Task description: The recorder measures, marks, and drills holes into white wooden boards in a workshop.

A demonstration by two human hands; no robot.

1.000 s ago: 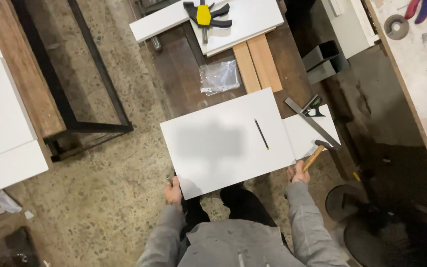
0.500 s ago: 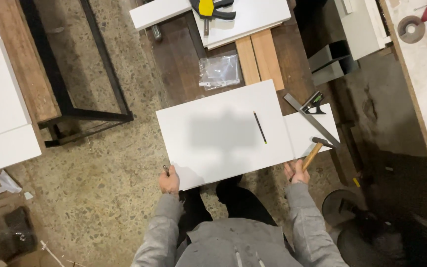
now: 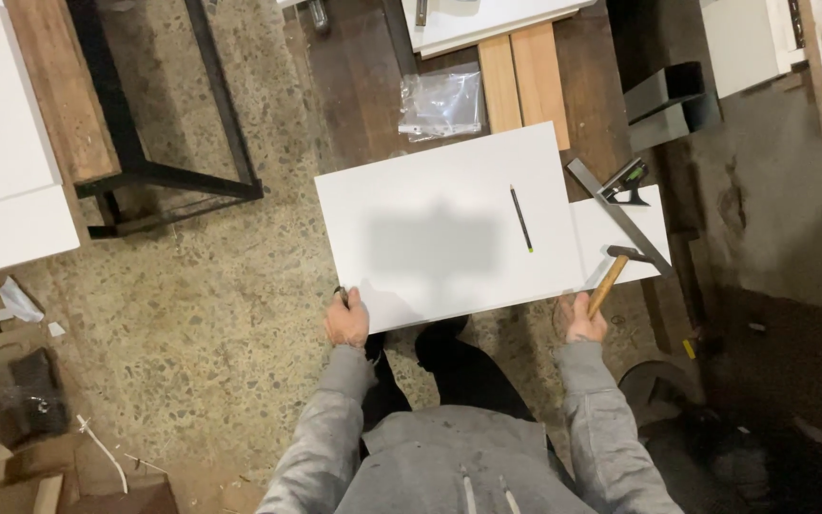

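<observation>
A large white panel point(image 3: 411, 190) lies flat in front of me, above the stone floor. My left hand point(image 3: 346, 319) grips its near left corner. My right hand point(image 3: 582, 322) is at the near right corner, closed around the wooden handle of a hammer point(image 3: 611, 274) whose head rests by a smaller white board point(image 3: 601, 233). A dark pencil point(image 3: 521, 218) lies on the panel near its right side. A metal square point(image 3: 620, 205) rests across the smaller board.
A clear plastic bag point(image 3: 441, 103) and two light wood slats point(image 3: 523, 78) lie on a dark wooden top beyond the panel. A black metal frame point(image 3: 173, 176) with a timber beam stands at left, beside a white worktop point(image 3: 2, 181). Cardboard scraps sit at lower left.
The view has swung down and nearer, so the panel sits lower in frame. Both hands keep their hold on the panel's near corners and the hammer.
</observation>
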